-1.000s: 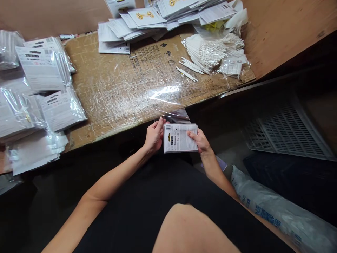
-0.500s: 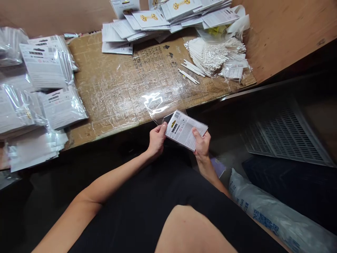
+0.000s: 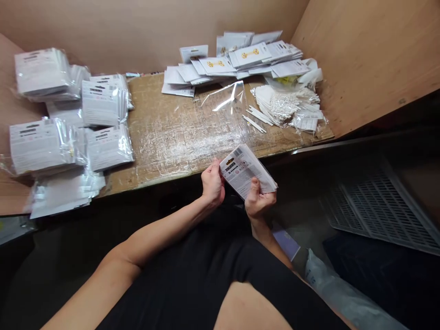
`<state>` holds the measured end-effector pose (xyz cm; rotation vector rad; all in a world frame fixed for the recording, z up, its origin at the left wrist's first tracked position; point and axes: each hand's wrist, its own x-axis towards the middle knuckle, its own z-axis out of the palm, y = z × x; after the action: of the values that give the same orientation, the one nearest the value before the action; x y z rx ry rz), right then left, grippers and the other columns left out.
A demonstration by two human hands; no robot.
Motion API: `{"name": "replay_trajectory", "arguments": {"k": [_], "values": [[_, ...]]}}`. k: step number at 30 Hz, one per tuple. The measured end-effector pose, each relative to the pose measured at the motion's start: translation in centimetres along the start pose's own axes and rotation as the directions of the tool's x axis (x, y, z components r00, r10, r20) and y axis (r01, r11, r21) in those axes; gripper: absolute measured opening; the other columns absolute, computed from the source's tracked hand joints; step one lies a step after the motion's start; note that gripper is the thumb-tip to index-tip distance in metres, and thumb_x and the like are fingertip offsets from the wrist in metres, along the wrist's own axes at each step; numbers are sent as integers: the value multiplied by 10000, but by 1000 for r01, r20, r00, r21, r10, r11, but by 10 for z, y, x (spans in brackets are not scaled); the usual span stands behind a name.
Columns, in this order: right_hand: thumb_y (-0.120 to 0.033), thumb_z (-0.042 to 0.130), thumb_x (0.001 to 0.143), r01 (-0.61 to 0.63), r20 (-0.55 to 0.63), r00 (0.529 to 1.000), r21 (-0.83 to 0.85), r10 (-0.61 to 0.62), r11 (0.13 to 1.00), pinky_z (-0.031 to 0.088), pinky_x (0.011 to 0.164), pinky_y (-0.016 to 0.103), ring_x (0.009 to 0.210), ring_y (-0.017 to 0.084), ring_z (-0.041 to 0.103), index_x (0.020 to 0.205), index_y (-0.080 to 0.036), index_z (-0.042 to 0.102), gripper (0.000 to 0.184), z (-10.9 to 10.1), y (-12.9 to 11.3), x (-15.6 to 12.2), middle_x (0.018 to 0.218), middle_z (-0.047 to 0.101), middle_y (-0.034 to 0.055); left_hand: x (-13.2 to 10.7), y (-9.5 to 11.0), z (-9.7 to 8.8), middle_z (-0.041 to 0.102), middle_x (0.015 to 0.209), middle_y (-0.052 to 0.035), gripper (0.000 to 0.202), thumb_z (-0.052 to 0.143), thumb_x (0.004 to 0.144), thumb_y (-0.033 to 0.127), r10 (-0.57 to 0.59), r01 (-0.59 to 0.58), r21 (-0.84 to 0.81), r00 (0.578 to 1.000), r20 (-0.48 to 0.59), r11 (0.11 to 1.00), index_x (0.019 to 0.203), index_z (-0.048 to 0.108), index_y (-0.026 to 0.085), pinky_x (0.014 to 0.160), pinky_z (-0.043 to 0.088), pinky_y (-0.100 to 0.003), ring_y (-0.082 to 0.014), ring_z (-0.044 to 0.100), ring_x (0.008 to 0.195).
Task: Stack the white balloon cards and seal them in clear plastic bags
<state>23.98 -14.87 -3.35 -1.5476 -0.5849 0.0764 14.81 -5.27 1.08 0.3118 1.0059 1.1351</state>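
A person holds a flat white packet (image 3: 245, 172) in both hands, just above the front edge of the surface (image 3: 161, 151). The packet is wrapped in clear plastic and tilted, and it has small print and a bar code on the side that shows. The left hand (image 3: 213, 185) pinches its lower left edge. The right hand (image 3: 259, 201) grips its lower edge, with the thumb lying on the front. The two hands are a little apart, with the packet between them, and both are clamped on it.

The surface is a brown board covered in shiny clear wrap. A see-through plastic sheet (image 3: 223, 98) lies on it, up past the hands. Just right of that sheet are some loose white sticks (image 3: 254, 123) beside a big heap of white sticks (image 3: 278, 105). Behind them is a messy pile of white cards (image 3: 233, 64) with a gold shape printed on some of them. On the left sit stacks of white packets in plastic (image 3: 103, 105). Wooden walls (image 3: 371, 59) stand behind the surface. Below it on the right are a gray plastic grid (image 3: 381, 201), a purple card (image 3: 285, 243), and a white sack (image 3: 330, 288).
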Motion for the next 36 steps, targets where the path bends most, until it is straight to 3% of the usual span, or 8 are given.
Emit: {"name": "replay_trajectory", "arguments": {"k": [10, 14, 18, 20, 22, 25, 30, 36], "values": [[-494, 877, 913, 133, -107, 987, 145, -118, 981, 633, 1134, 511, 1389, 411, 715, 1133, -239, 762, 355, 57, -7, 35, 1251, 793, 204, 25, 33, 48, 768, 818, -10, 332, 901, 835, 460, 144, -119, -237, 986, 88, 964, 866, 752, 165, 729, 546, -266, -134, 704, 707], [-507, 932, 839, 134, -125, 986, 187, -111, 973, 637, 1128, 560, 1406, 456, 695, 1035, -250, 738, 377, 71, -3, 43, 1198, 796, 220, 31, 48, 60, 706, 713, 20, 431, 960, 805, 517, 245, -224, -212, 966, 82, 951, 785, 708, 168, 618, 476, -234, -95, 624, 596], [-495, 1020, 683, -112, 139, 988, 315, 70, 942, 639, 1131, 556, 1418, 421, 688, 1016, -286, 704, 504, 84, -7, 35, 1191, 814, 153, 48, 56, 72, 565, 561, 60, 602, 962, 764, 640, 287, -277, -163, 957, 43, 947, 648, 579, 191, 503, 379, -233, -68, 465, 470], [-501, 1003, 697, -248, 322, 937, 338, 136, 908, 601, 1190, 551, 1419, 401, 688, 1043, -271, 737, 493, 90, -14, 31, 1222, 822, 137, 56, 60, 76, 563, 558, 61, 630, 948, 756, 681, 317, -313, -161, 948, 0, 936, 639, 564, 196, 501, 386, -232, -70, 463, 471], [-494, 956, 767, -260, 361, 924, 348, 127, 901, 566, 1230, 548, 1414, 407, 692, 981, -255, 776, 368, 96, -22, 30, 1192, 833, 142, 59, 62, 79, 567, 564, 61, 638, 931, 767, 701, 348, -345, -168, 937, -16, 923, 640, 554, 202, 514, 403, -231, -75, 477, 481], [-453, 913, 834, -159, 242, 967, 357, 74, 920, 546, 1247, 537, 1386, 403, 713, 929, -265, 806, 237, 104, -33, 31, 1129, 848, 129, 56, 60, 79, 593, 590, 51, 607, 908, 805, 693, 392, -380, -182, 919, 32, 907, 660, 584, 201, 542, 437, -232, -87, 518, 509], [-399, 901, 852, -102, 88, 994, 501, 67, 859, 564, 1229, 514, 1302, 344, 761, 1091, -260, 803, 293, 118, -50, 43, 1159, 844, 90, 39, 50, 60, 745, 761, -30, 543, 863, 849, 711, 431, -418, -107, 878, 209, 902, 805, 762, 180, 628, 530, -256, -138, 654, 649], [-389, 910, 800, -243, 234, 966, 667, 112, 705, 600, 1169, 560, 1284, 309, 754, 1288, -244, 718, 544, 127, -51, 50, 1313, 802, 86, 46, 91, 35, 808, 1049, -69, 621, 985, 760, 620, 470, -460, -138, 761, 447, 877, 1176, 760, 218, 880, 611, -309, -196, 773, 936]]}}
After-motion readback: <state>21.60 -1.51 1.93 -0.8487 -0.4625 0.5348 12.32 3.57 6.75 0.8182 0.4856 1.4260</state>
